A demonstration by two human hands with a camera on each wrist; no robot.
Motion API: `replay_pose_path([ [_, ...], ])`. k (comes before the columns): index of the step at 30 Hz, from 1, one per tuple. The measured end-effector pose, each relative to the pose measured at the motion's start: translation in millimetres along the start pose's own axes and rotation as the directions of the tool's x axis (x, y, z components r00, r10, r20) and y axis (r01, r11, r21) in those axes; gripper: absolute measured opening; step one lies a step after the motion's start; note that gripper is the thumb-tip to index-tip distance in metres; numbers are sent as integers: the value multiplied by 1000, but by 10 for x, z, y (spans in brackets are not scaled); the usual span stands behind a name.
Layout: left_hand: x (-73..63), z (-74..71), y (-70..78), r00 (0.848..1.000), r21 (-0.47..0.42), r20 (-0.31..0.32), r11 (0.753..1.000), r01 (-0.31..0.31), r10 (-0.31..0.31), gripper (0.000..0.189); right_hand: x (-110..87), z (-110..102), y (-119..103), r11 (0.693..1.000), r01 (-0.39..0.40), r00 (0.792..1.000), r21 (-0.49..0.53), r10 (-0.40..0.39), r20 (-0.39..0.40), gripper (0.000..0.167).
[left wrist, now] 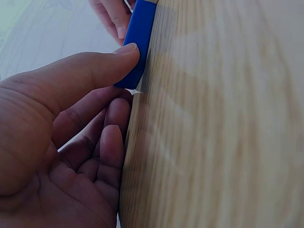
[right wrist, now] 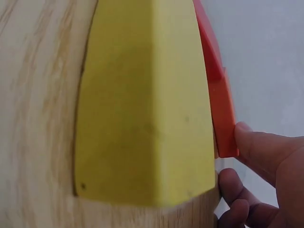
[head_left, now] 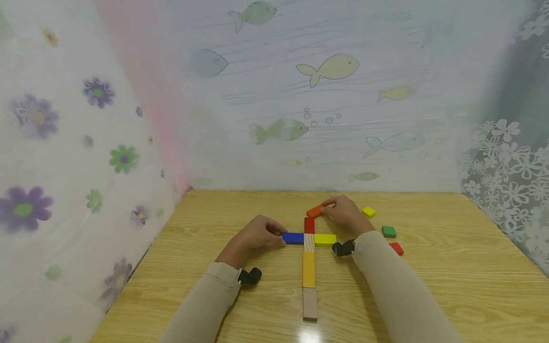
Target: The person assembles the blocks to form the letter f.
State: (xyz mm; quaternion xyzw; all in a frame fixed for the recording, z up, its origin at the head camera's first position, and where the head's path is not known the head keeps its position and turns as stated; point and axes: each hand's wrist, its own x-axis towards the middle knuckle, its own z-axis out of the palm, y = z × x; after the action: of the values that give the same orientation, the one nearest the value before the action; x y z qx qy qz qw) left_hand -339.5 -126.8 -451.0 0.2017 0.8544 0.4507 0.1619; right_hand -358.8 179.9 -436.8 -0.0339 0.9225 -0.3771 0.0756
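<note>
Flat blocks form a cross on the table. My left hand (head_left: 260, 232) pinches the outer end of the blue block (head_left: 293, 238), thumb on its near side in the left wrist view. My right hand (head_left: 341, 212) holds the right end of an orange block (head_left: 315, 211), which lies at a slant by the top of the red block (head_left: 309, 225). A striped wooden block (head_left: 309, 243) sits in the centre, between the blue block and a yellow block (head_left: 325, 239). Below it run a yellow-orange block (head_left: 308, 269) and a plain brownish block (head_left: 310, 303).
Right of the right hand lie a small yellow block (head_left: 368, 212), a green block (head_left: 389, 232) and another red block (head_left: 396, 248), partly behind the right sleeve (head_left: 394, 281). A fish-printed curtain (head_left: 274, 162) hangs at the back edge of the wooden table (head_left: 180, 305).
</note>
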Motion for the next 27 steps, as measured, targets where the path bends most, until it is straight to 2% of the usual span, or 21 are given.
replay_pose_path([
  [5, -4, -3, 3, 1000, -1, 0, 1000, 1, -1, 26, 30, -8, -13, 999, 37, 999, -36, -37, -6, 39],
  [10, -10, 0, 8, 1000, -1, -1, 1000, 6, -6, 25, 43, -17, -9, 999, 22, 1000, -34, -22, 3, 39],
  [19, -9, 6, 9, 1000, -10, -6, 1000, 7, -7, 25, 103, -104, 79, 974, 91, 993, -208, -103, -50, 42],
  [27, 1, 11, 3, 1000, -6, -1, 1000, 4, -4, 25, 23, -297, 242, 971, 127, 986, -201, -146, -81, 44],
])
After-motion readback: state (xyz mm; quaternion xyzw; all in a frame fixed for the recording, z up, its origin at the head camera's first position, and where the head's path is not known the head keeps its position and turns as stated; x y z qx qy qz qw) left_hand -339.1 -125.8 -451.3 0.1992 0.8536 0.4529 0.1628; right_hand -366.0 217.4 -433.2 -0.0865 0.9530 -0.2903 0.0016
